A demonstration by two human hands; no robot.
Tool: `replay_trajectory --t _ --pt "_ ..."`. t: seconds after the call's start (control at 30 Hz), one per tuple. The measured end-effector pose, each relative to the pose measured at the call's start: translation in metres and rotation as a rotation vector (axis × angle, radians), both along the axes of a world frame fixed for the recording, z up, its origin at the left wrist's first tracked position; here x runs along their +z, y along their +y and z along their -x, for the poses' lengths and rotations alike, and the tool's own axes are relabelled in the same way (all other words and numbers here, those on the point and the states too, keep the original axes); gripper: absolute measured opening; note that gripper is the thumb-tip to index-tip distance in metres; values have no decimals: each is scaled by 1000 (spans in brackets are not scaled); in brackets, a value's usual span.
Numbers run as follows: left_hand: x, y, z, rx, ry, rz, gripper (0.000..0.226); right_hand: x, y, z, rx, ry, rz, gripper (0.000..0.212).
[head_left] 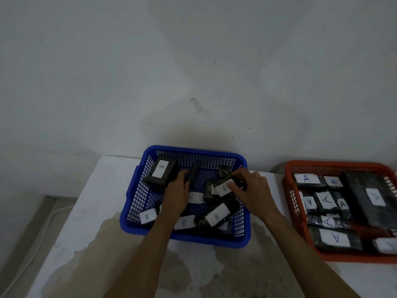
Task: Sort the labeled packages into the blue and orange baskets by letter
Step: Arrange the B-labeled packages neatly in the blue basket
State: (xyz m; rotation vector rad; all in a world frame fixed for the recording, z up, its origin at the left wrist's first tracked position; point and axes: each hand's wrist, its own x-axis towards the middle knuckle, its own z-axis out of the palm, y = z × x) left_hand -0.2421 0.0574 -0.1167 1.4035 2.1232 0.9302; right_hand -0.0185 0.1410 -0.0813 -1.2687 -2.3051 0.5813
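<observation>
The blue basket (131, 211) sits in the middle of the table and holds several black packages with white "B" labels. Inside it, my left hand (177, 193) grips a narrow black package (194, 172) standing on edge. My right hand (250, 190) pinches a black package with a "B" label (223, 187) near the basket's right side. More "B" packages lie flat at the front (216, 216) and lean at the back left (160, 169). The orange basket (289, 190) at the right holds several black packages labeled "A" (335, 237).
Both baskets rest on a white, stained tabletop (90, 222) pushed against a pale wall. The table's left edge drops to the floor, where a white cable (32, 239) runs. The orange basket is cut off by the right edge of the view.
</observation>
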Motion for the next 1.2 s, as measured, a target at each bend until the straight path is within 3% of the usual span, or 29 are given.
replay_trajectory --t 0.17,0.3,0.47,0.73,0.9,1.03,1.2 --pt "0 -4 -1 -75 195 -37 47 -2 1 -2 -2 -1 1 25" --pt "-1 -7 -1 -77 274 123 58 -2 0 -1 -4 -1 -10 26" --pt "1 -9 -1 -21 453 229 50 -2 -1 -1 -4 -36 -30 27" --pt "-1 -15 2 -63 346 251 36 -3 -1 1 -7 -59 -40 28" --pt "-2 -18 -1 -96 360 211 65 -4 -2 2 -14 -51 -55 29" --pt "-3 -16 -1 -206 608 223 47 -4 -1 1 -8 -55 -60 29" --pt "2 -6 2 -153 633 317 39 -4 1 1 -3 -75 -45 31"
